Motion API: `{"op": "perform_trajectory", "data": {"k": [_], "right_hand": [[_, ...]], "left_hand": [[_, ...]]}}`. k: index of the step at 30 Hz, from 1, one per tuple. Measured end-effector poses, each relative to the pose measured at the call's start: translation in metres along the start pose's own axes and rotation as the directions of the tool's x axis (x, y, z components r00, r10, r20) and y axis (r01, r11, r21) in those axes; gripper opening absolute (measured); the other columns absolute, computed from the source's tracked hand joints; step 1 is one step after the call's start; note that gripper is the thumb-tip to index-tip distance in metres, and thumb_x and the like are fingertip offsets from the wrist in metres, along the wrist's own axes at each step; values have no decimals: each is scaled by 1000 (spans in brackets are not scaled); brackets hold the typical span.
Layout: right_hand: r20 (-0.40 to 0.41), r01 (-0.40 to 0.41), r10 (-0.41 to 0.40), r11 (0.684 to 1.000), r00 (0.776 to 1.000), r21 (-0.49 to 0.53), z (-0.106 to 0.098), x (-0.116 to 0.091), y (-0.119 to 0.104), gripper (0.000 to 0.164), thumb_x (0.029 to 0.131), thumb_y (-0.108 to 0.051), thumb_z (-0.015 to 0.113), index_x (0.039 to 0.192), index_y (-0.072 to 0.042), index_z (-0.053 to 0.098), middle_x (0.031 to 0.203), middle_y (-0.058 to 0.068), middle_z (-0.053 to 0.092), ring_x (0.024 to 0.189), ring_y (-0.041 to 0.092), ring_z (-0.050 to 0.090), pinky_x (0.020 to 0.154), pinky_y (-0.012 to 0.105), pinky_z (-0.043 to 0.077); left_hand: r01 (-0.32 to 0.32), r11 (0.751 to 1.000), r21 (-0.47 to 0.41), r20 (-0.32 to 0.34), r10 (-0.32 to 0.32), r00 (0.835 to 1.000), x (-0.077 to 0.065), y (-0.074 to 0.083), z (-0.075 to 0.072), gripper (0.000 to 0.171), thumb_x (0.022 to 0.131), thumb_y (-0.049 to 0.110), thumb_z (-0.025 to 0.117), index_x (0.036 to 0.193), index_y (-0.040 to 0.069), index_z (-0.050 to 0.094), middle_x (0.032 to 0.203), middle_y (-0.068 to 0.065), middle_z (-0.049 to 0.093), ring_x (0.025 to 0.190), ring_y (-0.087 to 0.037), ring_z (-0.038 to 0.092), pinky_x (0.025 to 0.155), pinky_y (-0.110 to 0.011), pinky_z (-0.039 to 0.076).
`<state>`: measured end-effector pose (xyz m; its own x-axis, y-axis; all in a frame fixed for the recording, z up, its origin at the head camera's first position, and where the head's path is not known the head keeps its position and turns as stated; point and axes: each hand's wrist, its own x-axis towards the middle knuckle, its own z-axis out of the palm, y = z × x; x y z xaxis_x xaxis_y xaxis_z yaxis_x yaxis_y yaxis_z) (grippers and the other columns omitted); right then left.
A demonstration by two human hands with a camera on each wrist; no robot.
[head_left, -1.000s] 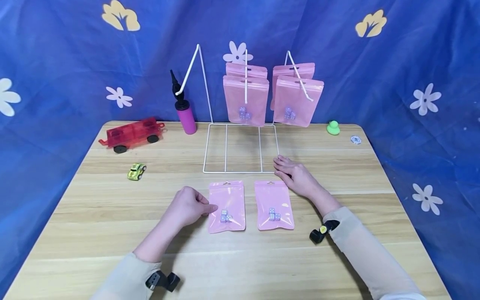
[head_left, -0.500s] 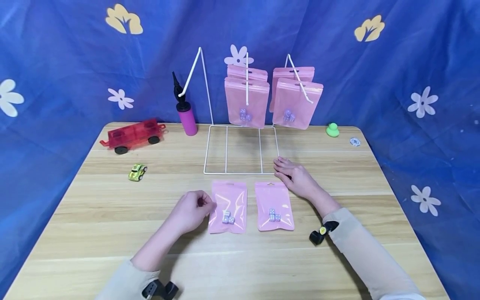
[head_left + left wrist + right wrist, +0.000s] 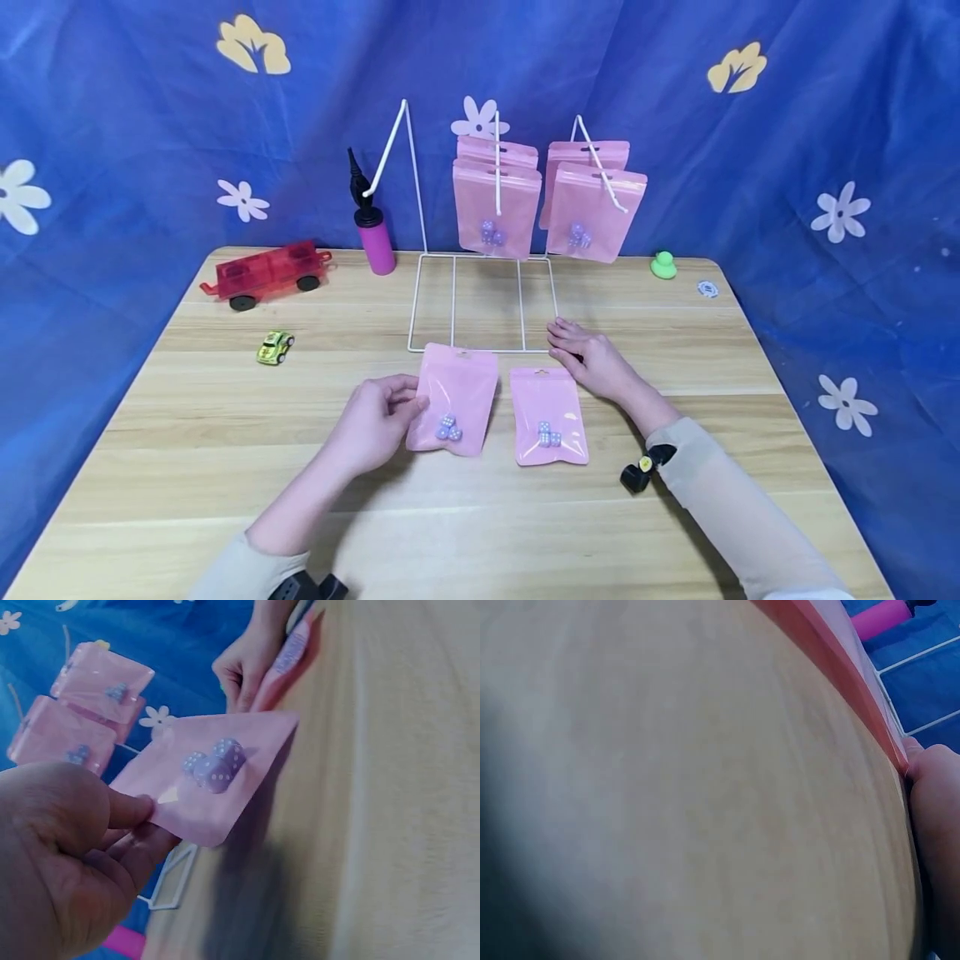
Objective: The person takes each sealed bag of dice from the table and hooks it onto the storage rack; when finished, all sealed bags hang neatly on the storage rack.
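My left hand (image 3: 378, 421) pinches a pink zip pouch (image 3: 455, 396) by its left edge, thumb on top. The pouch is tilted up off the table, with several small purple dice (image 3: 216, 766) showing through its front. A second pink pouch (image 3: 547, 400), also with dice inside, lies flat to its right. My right hand (image 3: 592, 354) rests on the front right corner of a white wire rack (image 3: 522, 308), its fingers extended over the wire. In the right wrist view only part of that hand (image 3: 937, 795) shows, at the right edge.
More pink pouches (image 3: 495, 204) hang from the rack's middle and right prongs; the left prong (image 3: 386, 150) is bare. Around the rack are a magenta hand pump (image 3: 375, 242), a red toy wagon (image 3: 270, 273), a small green car (image 3: 275, 347), a green duck (image 3: 663, 265) and a chip (image 3: 707, 289).
My left hand has taken the left pouch by its edge and lifted it off the table, its top now tipped up towards the rack. My right hand has stayed at the rack's corner.
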<state>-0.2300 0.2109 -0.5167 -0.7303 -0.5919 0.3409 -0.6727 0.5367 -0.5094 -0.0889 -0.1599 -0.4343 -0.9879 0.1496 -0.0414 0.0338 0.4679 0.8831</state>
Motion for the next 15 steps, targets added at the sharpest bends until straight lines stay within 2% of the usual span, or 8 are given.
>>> {"op": "perform_trajectory", "data": {"k": [4, 9, 15], "right_hand": [[8, -9, 9, 999, 1000, 44, 0, 3, -1, 33, 105, -16, 70, 133, 2, 70, 144, 14, 63, 144, 32, 50, 121, 50, 38], [29, -49, 47, 997, 998, 62, -2, 3, -2, 34, 105, -15, 70, 134, 1, 70, 146, 12, 62, 146, 30, 48, 122, 48, 36], [37, -81, 79, 995, 996, 64, -4, 1, -5, 34, 104, -15, 71, 135, 0, 70, 145, 12, 62, 146, 30, 48, 122, 48, 36]], "left_hand": [[-56, 998, -5, -32, 56, 998, -2, 9, -9, 15, 99, -1, 71, 113, -6, 76, 97, -11, 80, 78, -17, 73, 64, -26, 61], [-125, 992, 2, -44, 125, 991, -3, 20, -20, 12, 99, -2, 72, 108, -3, 78, 92, -8, 79, 62, -16, 62, 50, -26, 52], [-236, 970, 65, -113, 242, 964, 0, 36, -38, 10, 101, 1, 72, 107, -1, 80, 93, -7, 79, 70, -21, 68, 57, -24, 53]]}}
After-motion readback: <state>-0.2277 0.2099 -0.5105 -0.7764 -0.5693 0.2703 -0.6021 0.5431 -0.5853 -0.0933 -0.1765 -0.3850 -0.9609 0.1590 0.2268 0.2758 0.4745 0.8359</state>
